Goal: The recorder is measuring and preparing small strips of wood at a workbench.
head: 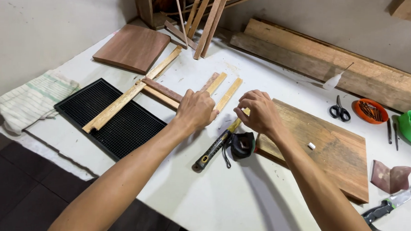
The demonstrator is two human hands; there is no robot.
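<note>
Two hands meet above the hammer (214, 149) on the bench (238, 201): left hand (195, 109) curled around one pale wood strip (228, 94), right hand (258, 111) pinching its near end. One tape measure (242, 144) touches the hammer; one board (326, 145) lies just right.

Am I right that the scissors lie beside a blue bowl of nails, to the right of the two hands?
Not quite: in the head view, the bowl of nails beside the scissors is orange, not blue. Both do lie right of the left hand and right hand.
</note>
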